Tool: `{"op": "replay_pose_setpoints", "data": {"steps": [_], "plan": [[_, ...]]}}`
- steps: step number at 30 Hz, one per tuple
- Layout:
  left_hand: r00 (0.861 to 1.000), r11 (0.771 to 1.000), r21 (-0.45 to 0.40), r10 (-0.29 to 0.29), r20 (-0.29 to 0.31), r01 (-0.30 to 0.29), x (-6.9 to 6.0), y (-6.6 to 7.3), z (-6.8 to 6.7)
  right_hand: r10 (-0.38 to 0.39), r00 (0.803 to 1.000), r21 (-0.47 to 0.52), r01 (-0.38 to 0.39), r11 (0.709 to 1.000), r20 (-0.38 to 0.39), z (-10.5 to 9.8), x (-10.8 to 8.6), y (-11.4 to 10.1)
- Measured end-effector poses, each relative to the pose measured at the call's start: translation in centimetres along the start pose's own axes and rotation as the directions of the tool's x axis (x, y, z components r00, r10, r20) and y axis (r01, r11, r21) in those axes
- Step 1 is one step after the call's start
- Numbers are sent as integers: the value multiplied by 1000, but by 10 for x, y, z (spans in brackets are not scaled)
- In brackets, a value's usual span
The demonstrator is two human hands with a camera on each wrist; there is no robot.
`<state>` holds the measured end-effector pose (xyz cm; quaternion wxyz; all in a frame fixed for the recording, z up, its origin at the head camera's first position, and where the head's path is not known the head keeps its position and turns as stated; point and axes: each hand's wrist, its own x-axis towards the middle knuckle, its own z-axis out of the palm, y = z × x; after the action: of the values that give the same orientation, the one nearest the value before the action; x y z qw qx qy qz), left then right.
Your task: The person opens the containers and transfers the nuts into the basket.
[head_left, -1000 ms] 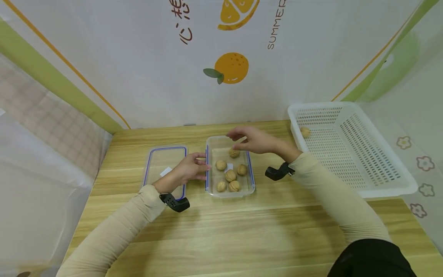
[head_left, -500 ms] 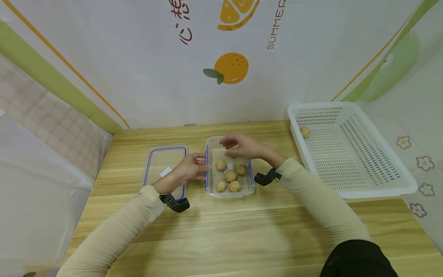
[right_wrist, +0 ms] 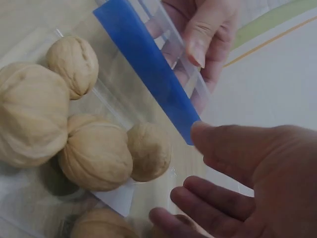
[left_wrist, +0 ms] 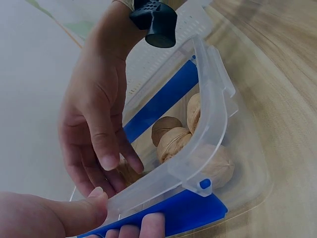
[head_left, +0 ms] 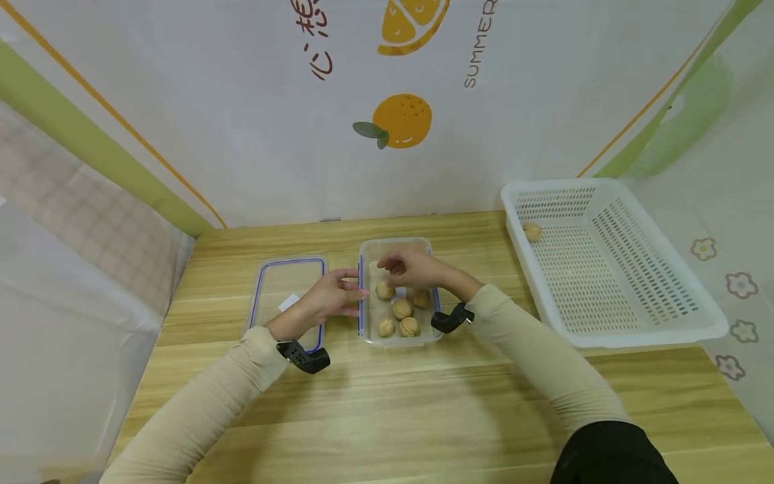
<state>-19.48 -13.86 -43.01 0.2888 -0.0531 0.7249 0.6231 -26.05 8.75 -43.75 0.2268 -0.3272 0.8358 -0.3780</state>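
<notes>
A clear container point(head_left: 382, 338) with blue side latches holds several walnuts point(head_left: 402, 308). My left hand point(head_left: 329, 296) grips its left wall; the left wrist view shows the thumb point(left_wrist: 94, 208) at the rim and fingers point(left_wrist: 152, 224) against the blue latch point(left_wrist: 193, 214). Over the container's far half hovers my right hand point(head_left: 414, 267), palm down, fingers loosely bent and apart. The right wrist view shows nothing pinched between its thumb point(right_wrist: 223, 144) and fingers point(right_wrist: 213, 201); a walnut lies partly hidden behind the fingertips.
To the left lies a clear lid point(head_left: 260, 289) with a blue seal, partly under the left hand and wrist. A white perforated basket point(head_left: 611, 269) stands at the right with one walnut point(head_left: 532, 232) in its far left corner. A printed curtain point(head_left: 272, 154) hangs behind the table.
My right hand has moved left and nearer over the container, now covering the far walnut that showed earlier. My left hand has stayed on the wall.
</notes>
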Motion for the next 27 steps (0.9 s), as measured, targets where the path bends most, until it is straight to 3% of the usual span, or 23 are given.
{"op": "replay_pose_setpoints", "data": {"steps": [10, 17, 27], "plan": [[1000, 1000, 6, 13, 8, -13, -1, -1, -1, 65, 997, -55, -63, 997, 43, 11, 3, -4], [1000, 1000, -3, 18, 11, -18, -1, -1, -1, 81, 996, -109, -75, 991, 48, 15, 3, -7], [1000, 1000, -1, 13, 11, -13, 0, -1, -1, 75, 994, -113, -66, 991, 75, 18, 4, -7]]}}
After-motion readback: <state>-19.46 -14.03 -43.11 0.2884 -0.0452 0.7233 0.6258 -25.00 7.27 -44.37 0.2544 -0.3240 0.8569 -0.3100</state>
